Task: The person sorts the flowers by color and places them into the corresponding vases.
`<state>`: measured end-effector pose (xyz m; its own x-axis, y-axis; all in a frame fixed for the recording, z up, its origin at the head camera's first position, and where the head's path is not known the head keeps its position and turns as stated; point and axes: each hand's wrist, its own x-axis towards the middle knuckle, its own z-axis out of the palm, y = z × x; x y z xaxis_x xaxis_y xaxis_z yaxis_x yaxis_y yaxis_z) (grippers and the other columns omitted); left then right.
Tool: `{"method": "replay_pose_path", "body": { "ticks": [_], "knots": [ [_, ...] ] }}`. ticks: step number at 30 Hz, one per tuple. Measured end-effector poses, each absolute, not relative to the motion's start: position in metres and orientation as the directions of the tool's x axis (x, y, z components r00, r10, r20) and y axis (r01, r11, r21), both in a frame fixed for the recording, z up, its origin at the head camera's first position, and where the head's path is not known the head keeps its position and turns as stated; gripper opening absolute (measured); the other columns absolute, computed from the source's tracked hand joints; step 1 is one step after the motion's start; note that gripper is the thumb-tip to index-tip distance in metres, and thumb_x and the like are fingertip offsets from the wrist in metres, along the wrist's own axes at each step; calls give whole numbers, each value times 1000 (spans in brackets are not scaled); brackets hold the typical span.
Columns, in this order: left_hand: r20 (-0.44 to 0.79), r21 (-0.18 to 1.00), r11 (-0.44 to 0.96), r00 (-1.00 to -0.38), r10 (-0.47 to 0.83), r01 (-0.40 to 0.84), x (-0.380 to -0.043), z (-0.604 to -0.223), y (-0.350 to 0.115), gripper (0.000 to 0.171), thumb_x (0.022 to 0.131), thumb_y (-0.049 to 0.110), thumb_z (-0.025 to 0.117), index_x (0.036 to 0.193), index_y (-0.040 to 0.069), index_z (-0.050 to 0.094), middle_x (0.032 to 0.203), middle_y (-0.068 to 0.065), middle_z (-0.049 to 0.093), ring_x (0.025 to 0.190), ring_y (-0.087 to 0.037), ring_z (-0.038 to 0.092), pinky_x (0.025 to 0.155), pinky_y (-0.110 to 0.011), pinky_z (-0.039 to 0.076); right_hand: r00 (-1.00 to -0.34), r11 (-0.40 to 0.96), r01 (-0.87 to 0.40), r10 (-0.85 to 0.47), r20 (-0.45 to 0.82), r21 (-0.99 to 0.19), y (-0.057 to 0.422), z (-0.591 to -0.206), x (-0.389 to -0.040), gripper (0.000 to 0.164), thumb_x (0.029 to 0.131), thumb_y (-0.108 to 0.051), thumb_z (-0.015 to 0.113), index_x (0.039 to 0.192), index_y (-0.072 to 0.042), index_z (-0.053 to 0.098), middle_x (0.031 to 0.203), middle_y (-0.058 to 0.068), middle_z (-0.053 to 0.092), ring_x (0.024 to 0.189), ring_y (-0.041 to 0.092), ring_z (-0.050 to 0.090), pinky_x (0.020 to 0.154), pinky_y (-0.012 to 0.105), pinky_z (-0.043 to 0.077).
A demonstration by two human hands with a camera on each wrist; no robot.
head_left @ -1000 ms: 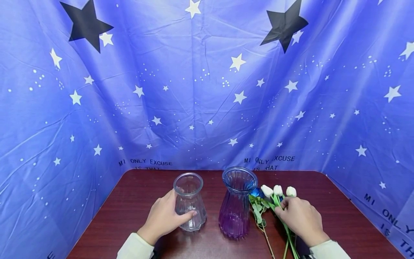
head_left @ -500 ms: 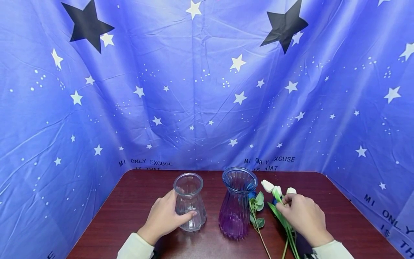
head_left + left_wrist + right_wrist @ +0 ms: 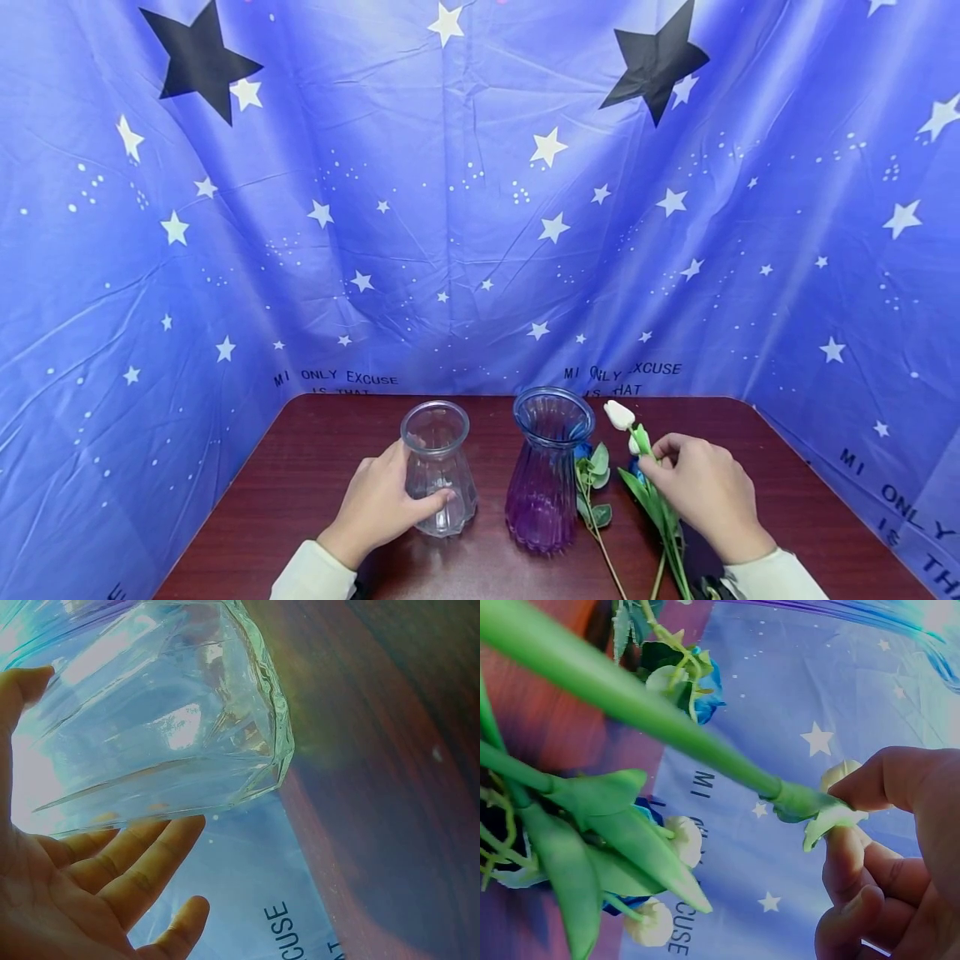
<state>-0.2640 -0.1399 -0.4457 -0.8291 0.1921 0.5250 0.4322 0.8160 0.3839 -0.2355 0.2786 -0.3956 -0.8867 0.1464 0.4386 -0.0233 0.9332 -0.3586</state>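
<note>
Toward the right edge of the surface (image 3: 330,429), flowers (image 3: 600,463) are left lying, one tulip (image 3: 619,415) pinched by the right hand (image 3: 705,493), a flowerless vase (image 3: 441,471) apparently held by the left hand (image 3: 377,500).

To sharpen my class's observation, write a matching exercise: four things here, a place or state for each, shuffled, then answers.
1. Left hand
2. Right hand
3. Blue-and-purple glass vase
4. Star-print backdrop

A. Hangs behind the table
B. Pinches a white tulip
C. Stands between the clear glass vase and the white tulip
D. Holds the clear glass vase

Pairs: 1-D, 2-B, 3-C, 4-A
</note>
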Motion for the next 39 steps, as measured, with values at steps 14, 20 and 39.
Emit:
{"method": "replay_pose_path", "body": {
  "ticks": [14,20,39],
  "knots": [
    [536,374,812,-819,205,448,-265,-446,-140,74,70,66,85,128,27,60,107,15,72,91,-10,71,80,-40,55,-862,924,-54,148,485,-379,268,-376,-232,20,86,-43,76,79,-26,68,59,-10,52,50,14,42,46,32,31],
    [543,373,812,-815,202,450,-264,-446,-140,74,69,64,87,128,27,60,106,14,72,89,-11,72,78,-39,56,-844,917,-66,159,512,-394,263,-367,-229,15,85,-38,76,78,-29,67,59,-11,53,51,14,44,48,32,33],
    [521,396,807,-831,195,438,-263,-447,-139,75,71,65,85,129,26,59,108,12,71,91,-15,74,77,-37,57,-756,900,-119,191,626,-419,255,-350,-217,7,83,-29,78,84,-24,73,68,-12,63,52,6,46,48,28,33]
  ]
}}
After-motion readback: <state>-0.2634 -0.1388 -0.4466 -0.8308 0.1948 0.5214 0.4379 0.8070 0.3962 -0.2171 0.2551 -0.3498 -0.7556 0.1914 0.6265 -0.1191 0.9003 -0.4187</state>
